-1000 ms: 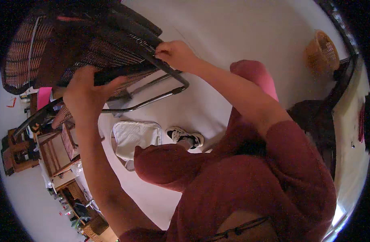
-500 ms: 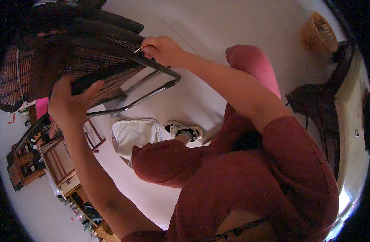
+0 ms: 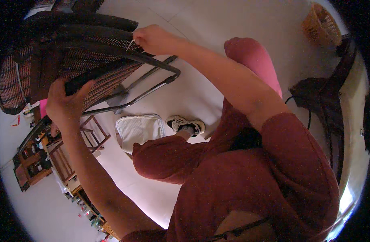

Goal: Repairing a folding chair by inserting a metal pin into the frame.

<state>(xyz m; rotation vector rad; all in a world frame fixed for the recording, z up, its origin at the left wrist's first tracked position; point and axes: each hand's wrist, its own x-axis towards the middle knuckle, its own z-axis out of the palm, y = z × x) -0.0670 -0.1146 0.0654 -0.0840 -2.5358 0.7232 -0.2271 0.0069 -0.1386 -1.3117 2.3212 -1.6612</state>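
A dark woven chair (image 3: 108, 56) with a bent metal tube frame (image 3: 150, 89) is tilted at the upper left. My left hand (image 3: 64, 103) grips its dark padded edge, thumb on the near side and fingers going behind, partly hidden. At the right end of the weave, my right hand (image 3: 154, 39) is closed in a pinch on a thin pale strip (image 3: 130, 45). That strip makes a narrow loop beside the chair's dark rim. Whether it is cord, wire or plastic cannot be told.
A white cushion-like pad (image 3: 140, 128) lies on the floor by my shoe (image 3: 186, 126). To the lower left stand wooden racks (image 3: 60, 159) with small items. An orange wicker basket (image 3: 320, 26) is at the far right, near dark furniture (image 3: 314, 94).
My right hand has moved up and slightly left, pulling the pale strip into a more visible loop. My left hand keeps its grip, and the chair has shifted slightly.
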